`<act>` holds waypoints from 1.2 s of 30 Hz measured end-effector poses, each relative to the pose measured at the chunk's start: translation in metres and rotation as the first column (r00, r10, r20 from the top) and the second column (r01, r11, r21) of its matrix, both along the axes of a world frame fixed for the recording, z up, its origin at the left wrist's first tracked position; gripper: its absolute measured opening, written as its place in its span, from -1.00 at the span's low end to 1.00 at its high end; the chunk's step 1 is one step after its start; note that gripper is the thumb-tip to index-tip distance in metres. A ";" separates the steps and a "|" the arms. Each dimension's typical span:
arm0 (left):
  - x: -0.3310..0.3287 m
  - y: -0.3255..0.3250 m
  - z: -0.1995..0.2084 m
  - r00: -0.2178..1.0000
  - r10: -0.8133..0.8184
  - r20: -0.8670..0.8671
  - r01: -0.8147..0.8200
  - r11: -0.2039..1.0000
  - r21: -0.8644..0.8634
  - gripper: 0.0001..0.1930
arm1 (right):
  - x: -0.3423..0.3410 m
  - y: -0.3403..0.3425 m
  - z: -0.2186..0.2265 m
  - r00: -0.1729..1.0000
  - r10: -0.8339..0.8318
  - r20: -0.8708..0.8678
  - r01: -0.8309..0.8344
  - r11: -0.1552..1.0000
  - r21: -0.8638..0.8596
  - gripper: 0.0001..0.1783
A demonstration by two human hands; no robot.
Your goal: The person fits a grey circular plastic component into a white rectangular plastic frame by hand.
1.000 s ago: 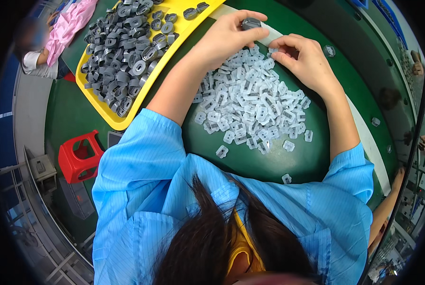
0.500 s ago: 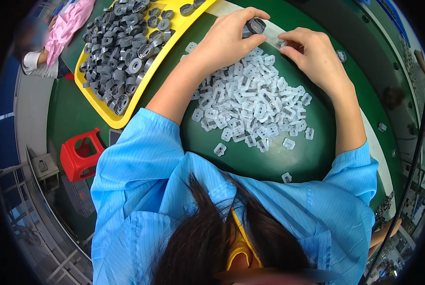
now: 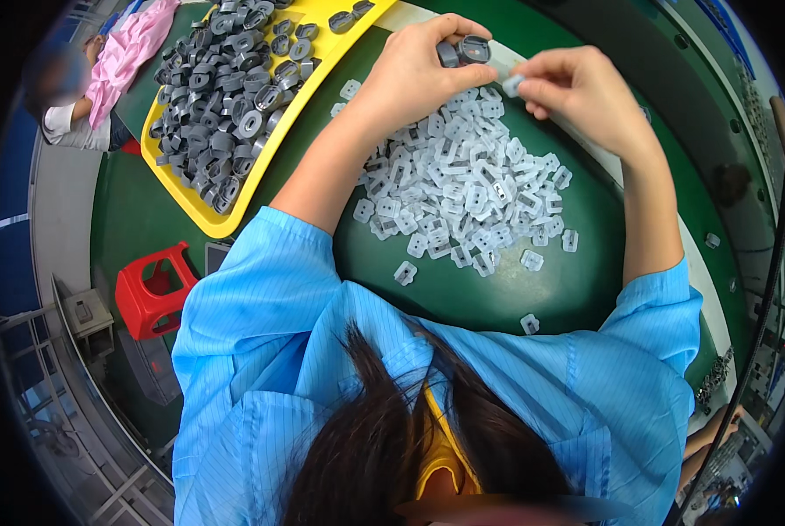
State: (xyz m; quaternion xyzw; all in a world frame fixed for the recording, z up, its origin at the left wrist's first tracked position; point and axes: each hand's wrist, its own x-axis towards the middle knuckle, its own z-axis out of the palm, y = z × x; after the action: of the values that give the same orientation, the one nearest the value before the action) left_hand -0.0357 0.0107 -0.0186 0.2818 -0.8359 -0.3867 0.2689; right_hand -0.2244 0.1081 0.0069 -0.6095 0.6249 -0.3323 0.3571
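Note:
My left hand [image 3: 419, 70] is closed around dark grey oval plastic housings; one housing [image 3: 475, 49] shows its hollow side toward my right hand, and another sits against the palm side. Between the thumb and fingertips of my right hand [image 3: 576, 92] is a small translucent white plastic piece [image 3: 513, 85], held just right of the housing and apart from it. Below both hands a heap of similar translucent pieces [image 3: 462, 188] lies on the green table [image 3: 480, 302], with a few strays around it.
At the left, a yellow tray [image 3: 221, 226] holds many dark grey housings [image 3: 208, 114]. Beyond the far edge runs a green belt-like strip [image 3: 699, 188] with scattered translucent pieces. A red stool [image 3: 154, 289] stands at lower left. Another person with pink cloth [image 3: 134, 61] is at upper left.
My right hand has turned and shifted slightly, bringing the translucent piece into clearer view near the housing. My left hand has tilted the housing a little and otherwise stayed in place.

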 end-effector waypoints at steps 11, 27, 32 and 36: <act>-0.008 0.014 -0.003 0.980 0.008 -0.201 -0.091 0.907 -0.411 -0.71 | 0.023 -0.001 -0.001 0.975 -0.212 0.071 0.222 0.951 -0.216 -0.79; -0.013 0.018 -0.004 0.951 0.023 -0.308 -0.164 0.881 -0.443 -0.73 | 0.024 -0.005 -0.012 0.927 -0.248 0.283 0.310 0.928 -0.205 -0.78; -0.013 0.019 -0.005 0.949 -0.015 -0.314 -0.156 0.845 -0.511 -0.64 | 0.026 -0.009 -0.012 0.782 -0.262 0.565 0.324 0.946 -0.010 -0.79; -0.010 0.024 -0.005 0.962 -0.065 -0.264 -0.073 0.873 -0.483 -0.63 | 0.013 -0.008 -0.020 0.745 -0.106 0.658 0.088 0.994 0.061 -0.83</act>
State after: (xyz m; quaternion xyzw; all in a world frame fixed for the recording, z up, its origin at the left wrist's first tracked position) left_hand -0.0455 0.0342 -0.0236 0.1508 -0.8607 -0.1977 0.4442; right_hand -0.2115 0.0998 -0.0132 -0.4150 0.4936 -0.5362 0.5446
